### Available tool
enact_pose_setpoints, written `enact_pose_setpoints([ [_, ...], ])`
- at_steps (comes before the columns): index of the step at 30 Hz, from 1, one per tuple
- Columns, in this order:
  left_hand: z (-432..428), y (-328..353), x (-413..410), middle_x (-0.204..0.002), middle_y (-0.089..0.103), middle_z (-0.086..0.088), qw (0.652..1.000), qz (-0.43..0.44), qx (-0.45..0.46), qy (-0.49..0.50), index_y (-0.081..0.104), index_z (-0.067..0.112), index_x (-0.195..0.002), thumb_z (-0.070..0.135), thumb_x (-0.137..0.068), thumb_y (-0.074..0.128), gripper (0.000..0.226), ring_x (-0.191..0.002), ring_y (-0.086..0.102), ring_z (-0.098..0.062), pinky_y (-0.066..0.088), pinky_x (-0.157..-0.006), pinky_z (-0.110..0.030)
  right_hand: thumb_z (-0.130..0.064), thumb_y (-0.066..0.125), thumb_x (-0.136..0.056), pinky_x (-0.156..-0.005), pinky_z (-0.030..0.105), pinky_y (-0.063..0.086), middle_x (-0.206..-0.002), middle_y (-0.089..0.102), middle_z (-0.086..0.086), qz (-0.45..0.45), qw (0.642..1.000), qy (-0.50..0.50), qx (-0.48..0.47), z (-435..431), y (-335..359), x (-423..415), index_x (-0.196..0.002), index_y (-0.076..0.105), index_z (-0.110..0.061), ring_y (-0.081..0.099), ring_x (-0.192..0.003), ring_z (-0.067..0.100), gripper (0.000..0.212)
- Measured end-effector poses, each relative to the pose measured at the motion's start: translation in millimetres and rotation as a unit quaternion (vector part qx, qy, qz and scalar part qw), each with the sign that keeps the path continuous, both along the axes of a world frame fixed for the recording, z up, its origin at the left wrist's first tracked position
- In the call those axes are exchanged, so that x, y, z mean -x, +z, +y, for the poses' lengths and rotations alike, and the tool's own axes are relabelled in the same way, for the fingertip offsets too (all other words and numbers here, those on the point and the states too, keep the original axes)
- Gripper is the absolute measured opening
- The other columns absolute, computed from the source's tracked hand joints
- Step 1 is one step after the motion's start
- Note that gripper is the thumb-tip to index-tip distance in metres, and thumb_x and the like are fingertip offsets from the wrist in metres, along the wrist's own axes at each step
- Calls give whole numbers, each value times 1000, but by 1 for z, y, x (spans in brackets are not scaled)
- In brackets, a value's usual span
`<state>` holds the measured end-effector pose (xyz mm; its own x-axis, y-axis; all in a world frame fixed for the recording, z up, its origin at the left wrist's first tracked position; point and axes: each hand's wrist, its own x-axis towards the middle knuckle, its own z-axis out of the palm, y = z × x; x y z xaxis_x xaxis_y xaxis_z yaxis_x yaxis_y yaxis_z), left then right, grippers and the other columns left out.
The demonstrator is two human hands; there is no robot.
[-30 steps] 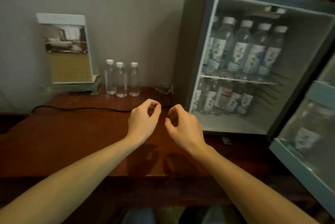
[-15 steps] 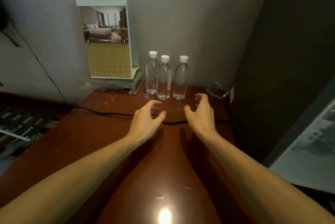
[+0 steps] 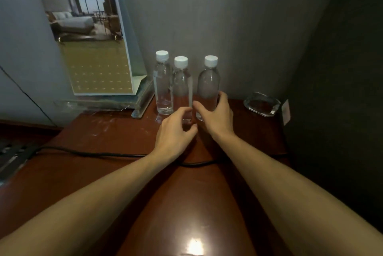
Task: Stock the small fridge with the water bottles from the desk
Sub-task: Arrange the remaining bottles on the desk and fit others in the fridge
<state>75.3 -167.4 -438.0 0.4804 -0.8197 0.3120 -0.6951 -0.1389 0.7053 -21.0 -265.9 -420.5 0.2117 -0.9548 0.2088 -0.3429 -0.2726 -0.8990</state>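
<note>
Three clear water bottles with white caps stand upright at the back of the reddish wooden desk (image 3: 103, 168), against the wall. My right hand (image 3: 215, 117) wraps around the lower part of the right bottle (image 3: 208, 81), thumb on its left, fingers on its right. My left hand (image 3: 176, 131) is at the base of the middle bottle (image 3: 181, 84), fingers curled and apart, touching or nearly touching it. The left bottle (image 3: 162, 81) stands free. The dark side wall of the fridge (image 3: 342, 90) fills the right edge; its inside is out of view.
A standing calendar card (image 3: 93, 48) with a hotel room photo sits on a small tray left of the bottles. A glass ashtray (image 3: 262, 103) lies right of them beside the fridge. A black cable (image 3: 93, 154) runs across the desk under my forearms.
Both hands moved forward to the bottles. My right hand closed around the right bottle, and my left hand reached the middle bottle's base. The camera moved closer to the desk.
</note>
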Motion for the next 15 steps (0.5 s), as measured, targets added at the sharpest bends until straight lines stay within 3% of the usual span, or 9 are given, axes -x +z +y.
enact_pose_setpoints([
  [4, 5, 4, 1, -129, 70, 6, 1000, 12, -1, -4, 57, 25, -142, 27, -91, 75, 54, -113, 69, -7, 55, -101, -35, -40, 82, -82, -95, 43, 55, -121, 72, 5, 9, 999, -33, 2, 5, 3, -2, -127, 57, -22, 68, -112, 27, 55],
  [9, 21, 19, 15, -138, 64, 2, 998, 21, -41, -34, 45, 25, -152, 32, -86, 79, 74, -120, 66, -13, 55, -103, -43, -40, 81, -83, -94, 42, 55, -116, 74, 3, 16, 999, -39, 1, 32, 7, 21, -126, 59, -23, 70, -108, 25, 51],
  [12, 38, 29, 31, -146, 58, 0, 995, 25, -71, -59, 37, 28, -155, 46, -72, 74, 93, -131, 60, -20, 52, -106, -47, -41, 80, -84, -91, 38, 57, -116, 74, 0, 24, 999, -30, 3, 58, 14, 43, -127, 59, -23, 71, -106, 21, 50],
  [15, 63, 42, 53, -143, 61, 5, 995, 38, -49, -76, 38, 31, -152, 55, -60, 67, 99, -130, 60, -15, 52, -105, -46, -44, 80, -84, -89, 36, 56, -114, 74, -4, 31, 999, -18, 24, 90, 28, 68, -126, 59, -25, 70, -105, 18, 51],
])
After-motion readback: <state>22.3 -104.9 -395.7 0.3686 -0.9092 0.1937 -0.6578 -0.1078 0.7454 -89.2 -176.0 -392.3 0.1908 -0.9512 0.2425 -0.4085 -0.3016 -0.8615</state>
